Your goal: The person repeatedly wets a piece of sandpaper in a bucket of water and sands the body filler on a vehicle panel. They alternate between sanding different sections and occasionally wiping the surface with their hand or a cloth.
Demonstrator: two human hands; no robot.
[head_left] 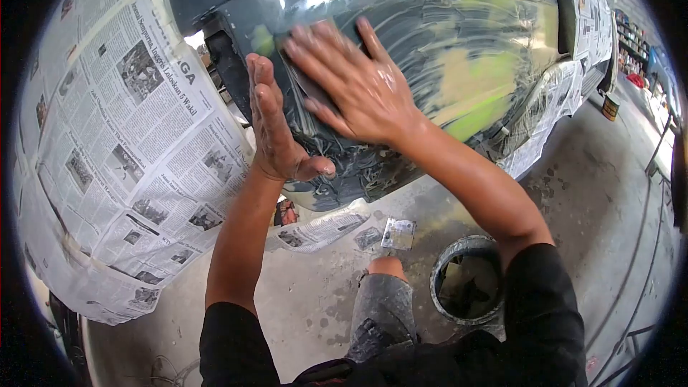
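My right hand (358,89) lies flat on a curved dark grey car body panel (423,36), its fingers slightly blurred. Under its palm a dark sheet, apparently sandpaper (307,87), shows between thumb and fingers and is pressed against the wet surface. Milky swirls and sandy-yellow and green patches cover the panel. My left hand (274,118) is held on edge at the panel's left end, fingers straight and thumb out, with nothing in it. Whether its far side touches the panel cannot be made out.
Newspaper (136,129) masks the bodywork on the left, and more newspaper (548,111) hangs at the right. A bucket of dark water (442,251) stands on the concrete floor (301,301) by my right elbow. A small can (610,109) sits farther right.
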